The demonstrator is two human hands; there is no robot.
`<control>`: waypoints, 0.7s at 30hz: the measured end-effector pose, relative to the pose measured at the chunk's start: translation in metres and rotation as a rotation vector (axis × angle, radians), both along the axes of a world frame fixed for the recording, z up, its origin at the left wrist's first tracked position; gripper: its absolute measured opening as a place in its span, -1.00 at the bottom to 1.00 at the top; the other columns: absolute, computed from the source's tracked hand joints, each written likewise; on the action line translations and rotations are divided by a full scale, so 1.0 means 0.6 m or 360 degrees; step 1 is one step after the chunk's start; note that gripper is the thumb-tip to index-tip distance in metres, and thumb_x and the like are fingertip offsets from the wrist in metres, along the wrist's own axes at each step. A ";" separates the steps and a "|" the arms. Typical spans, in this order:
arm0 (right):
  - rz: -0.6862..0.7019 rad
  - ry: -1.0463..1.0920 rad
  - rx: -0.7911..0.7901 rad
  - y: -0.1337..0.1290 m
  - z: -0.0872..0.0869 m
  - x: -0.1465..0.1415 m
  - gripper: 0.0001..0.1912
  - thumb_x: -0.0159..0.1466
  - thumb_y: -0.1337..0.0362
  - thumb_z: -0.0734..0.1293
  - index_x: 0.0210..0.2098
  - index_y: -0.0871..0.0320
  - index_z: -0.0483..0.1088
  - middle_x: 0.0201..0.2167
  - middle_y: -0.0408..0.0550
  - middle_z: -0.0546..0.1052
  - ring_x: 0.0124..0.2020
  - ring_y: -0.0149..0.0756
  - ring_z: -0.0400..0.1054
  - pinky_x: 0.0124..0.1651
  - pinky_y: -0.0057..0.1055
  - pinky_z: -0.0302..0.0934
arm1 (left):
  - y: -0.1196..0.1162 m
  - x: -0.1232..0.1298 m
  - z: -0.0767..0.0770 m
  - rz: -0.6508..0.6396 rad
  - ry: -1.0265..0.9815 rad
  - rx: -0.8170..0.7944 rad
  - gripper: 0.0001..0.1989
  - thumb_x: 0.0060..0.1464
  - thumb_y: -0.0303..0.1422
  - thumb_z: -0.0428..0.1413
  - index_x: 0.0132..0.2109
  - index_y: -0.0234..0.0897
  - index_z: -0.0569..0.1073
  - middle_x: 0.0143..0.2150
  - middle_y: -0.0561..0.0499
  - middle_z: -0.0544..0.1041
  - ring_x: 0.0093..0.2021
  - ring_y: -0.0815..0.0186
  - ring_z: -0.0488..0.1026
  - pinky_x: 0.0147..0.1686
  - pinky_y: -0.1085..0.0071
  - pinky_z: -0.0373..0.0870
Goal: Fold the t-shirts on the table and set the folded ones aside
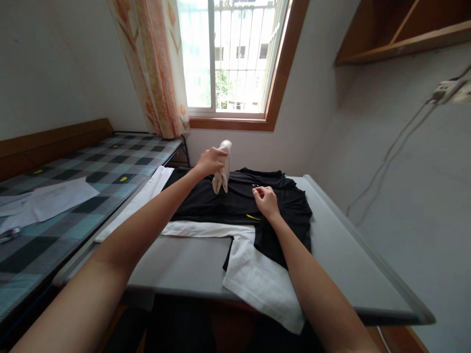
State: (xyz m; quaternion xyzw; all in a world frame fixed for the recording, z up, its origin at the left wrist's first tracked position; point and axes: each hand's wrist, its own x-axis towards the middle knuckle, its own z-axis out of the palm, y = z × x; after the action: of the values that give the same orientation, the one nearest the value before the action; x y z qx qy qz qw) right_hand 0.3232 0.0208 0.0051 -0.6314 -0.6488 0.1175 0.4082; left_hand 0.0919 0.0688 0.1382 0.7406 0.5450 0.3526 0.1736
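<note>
From left: loose papers (62, 193) on checked bed (147, 147), kept off surface (195, 260). Next, left hand (210, 161) with fingers closed on small white cloth (225, 169), sock-like, pinched by upper part and lifted above black garment (239, 198), probably to hang loose rather than crumple. Pale, soft, rounded at top, splitting into 2 narrow ends below; top slightly blurred. Beneath, black garment spread broadly, probably for flatness, with 1 yellow mark; white garment (263, 284) showing along edges, partly drooping past surface's near edge. Further right, over black garment, right hand (267, 202) with fingers curled, no held item visible; cannot tell if pinching fabric.
</note>
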 end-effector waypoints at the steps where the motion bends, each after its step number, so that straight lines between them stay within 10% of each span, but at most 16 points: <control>1: -0.0009 0.0036 -0.0025 0.000 0.003 0.002 -0.61 0.31 0.07 0.18 -0.18 0.18 0.53 -0.16 0.08 0.48 -0.19 -0.18 0.41 -0.02 -0.26 0.26 | -0.005 0.007 0.007 0.0019 0.0307 0.0200 -0.56 0.01 -0.52 0.11 0.08 -0.25 0.53 0.02 -0.11 0.49 0.02 0.05 0.48 0.08 0.15 0.35; 4: -0.0092 0.0202 -0.0073 0.004 0.013 0.009 -0.51 0.36 0.04 0.10 -0.06 0.24 0.49 -0.08 0.16 0.48 -0.15 -0.19 0.41 -0.02 -0.32 0.25 | -0.040 0.025 -0.015 -0.0204 0.1037 0.0511 -0.47 0.18 -0.56 -0.10 0.23 -0.12 0.39 0.24 -0.16 0.30 0.01 0.08 0.49 0.04 0.11 0.36; 9: -0.0379 0.0270 -0.0045 0.010 0.020 0.023 -0.44 0.41 0.09 -0.04 0.09 0.27 0.39 0.00 0.23 0.46 0.03 -0.16 0.32 0.06 -0.33 0.20 | -0.103 0.028 -0.140 -0.0910 0.1512 0.0480 -0.32 0.22 -0.61 -0.24 0.33 0.17 0.19 0.09 -0.13 0.43 -0.21 0.20 0.54 -0.20 0.22 0.41; 13: -0.0272 0.0139 -0.0220 0.007 0.012 0.023 -0.49 0.40 0.07 0.03 0.09 0.21 0.40 -0.02 0.17 0.49 0.01 -0.14 0.35 0.05 -0.29 0.20 | -0.127 0.008 -0.196 -0.0757 0.1498 0.0676 -0.42 0.28 -0.55 -0.24 0.36 -0.03 0.15 0.23 -0.21 0.35 -0.09 0.13 0.49 -0.21 0.22 0.36; 21: -0.0208 -0.0409 -0.0576 -0.007 -0.004 0.006 -0.57 0.33 -0.02 0.17 -0.10 0.09 0.53 0.01 0.12 0.49 0.07 0.06 0.30 0.08 -0.06 0.15 | -0.146 -0.026 -0.194 -0.0469 0.1489 0.0772 -0.66 0.28 -0.48 -0.11 0.12 -0.27 0.39 -0.05 -0.20 0.48 -0.11 0.11 0.40 -0.13 0.19 0.23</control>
State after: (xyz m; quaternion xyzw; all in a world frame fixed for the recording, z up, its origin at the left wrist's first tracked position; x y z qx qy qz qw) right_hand 0.3271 0.0168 0.0026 -0.7448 -0.6215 0.1240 0.2090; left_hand 0.0760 -0.0189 0.0217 0.9058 0.3576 0.0731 -0.2154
